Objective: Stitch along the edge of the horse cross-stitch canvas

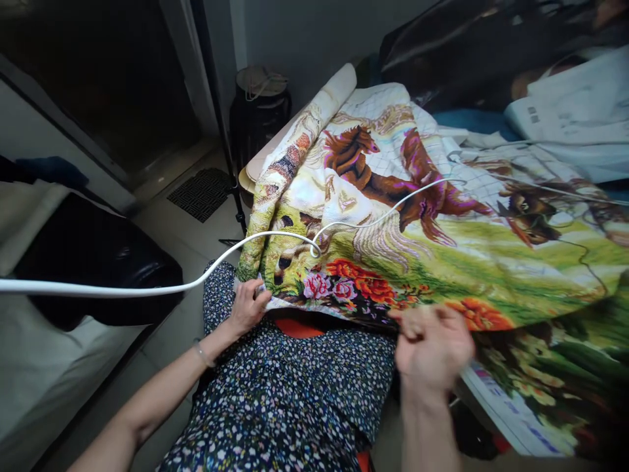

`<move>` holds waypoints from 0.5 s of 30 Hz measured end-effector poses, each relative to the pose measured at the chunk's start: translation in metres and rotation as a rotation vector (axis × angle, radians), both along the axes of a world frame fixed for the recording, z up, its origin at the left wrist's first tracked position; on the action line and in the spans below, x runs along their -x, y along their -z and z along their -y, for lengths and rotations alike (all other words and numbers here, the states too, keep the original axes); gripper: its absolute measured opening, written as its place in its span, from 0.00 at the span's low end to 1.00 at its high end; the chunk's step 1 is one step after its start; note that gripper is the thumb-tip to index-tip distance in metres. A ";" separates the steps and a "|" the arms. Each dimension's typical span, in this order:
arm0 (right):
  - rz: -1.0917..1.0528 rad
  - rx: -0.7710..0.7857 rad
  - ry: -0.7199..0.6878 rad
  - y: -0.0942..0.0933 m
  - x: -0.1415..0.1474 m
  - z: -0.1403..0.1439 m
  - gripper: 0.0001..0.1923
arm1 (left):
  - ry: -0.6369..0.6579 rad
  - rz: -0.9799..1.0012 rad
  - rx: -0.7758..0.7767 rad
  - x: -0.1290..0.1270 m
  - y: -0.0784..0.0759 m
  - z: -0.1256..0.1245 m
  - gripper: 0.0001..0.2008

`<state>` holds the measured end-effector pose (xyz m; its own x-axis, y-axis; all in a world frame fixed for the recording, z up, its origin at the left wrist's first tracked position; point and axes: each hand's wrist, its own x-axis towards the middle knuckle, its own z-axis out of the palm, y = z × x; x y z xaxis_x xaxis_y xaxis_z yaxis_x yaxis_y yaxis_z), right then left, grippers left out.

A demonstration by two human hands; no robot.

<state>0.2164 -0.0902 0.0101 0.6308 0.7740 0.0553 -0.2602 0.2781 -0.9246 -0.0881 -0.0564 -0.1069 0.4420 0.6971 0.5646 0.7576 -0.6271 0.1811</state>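
A large cross-stitch cloth (363, 226) with brown horses and red and pink flowers lies spread before me, over my lap. Its left side is wound into a thick roll (295, 154). My left hand (249, 305) is closed on the cloth's near edge, at the lower end of the roll. Just over the near edge, beside the orange flowers, my right hand (432, 341) is closed with its fingers curled in a pinch. It is slightly blurred, and whatever it pinches is too small to make out. A dark thread (584, 255) trails on the cloth's right part.
A white cable (196, 282) runs from the left across the cloth. A thin black stand (221, 118) and a dark bin-like container (259, 111) stand beyond the roll. White bags (574, 105) lie at the back right. A black stool-like seat (98, 255) is at left.
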 end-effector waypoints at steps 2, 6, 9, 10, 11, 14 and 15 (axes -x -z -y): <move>0.382 0.165 -0.129 0.025 0.035 0.006 0.08 | 0.057 0.071 -0.066 -0.010 -0.007 -0.006 0.12; 0.984 -0.056 -0.358 0.058 0.088 0.015 0.13 | 0.184 0.177 -0.079 -0.012 -0.032 -0.003 0.09; 1.056 -0.191 -0.359 0.060 0.105 0.015 0.22 | 0.291 0.253 -0.116 -0.010 -0.054 0.003 0.06; 1.055 -0.229 -0.349 0.059 0.108 0.015 0.23 | 0.335 0.261 -0.128 -0.010 -0.062 0.004 0.04; 1.060 -0.264 -0.340 0.059 0.110 0.015 0.24 | 0.374 0.260 -0.138 -0.010 -0.069 0.004 0.03; 1.145 -0.332 -0.310 0.059 0.114 0.015 0.29 | 0.447 0.229 -0.180 -0.015 -0.089 0.002 0.06; 1.185 -0.339 -0.292 0.059 0.114 0.015 0.28 | 0.460 0.211 -0.201 -0.017 -0.095 0.001 0.06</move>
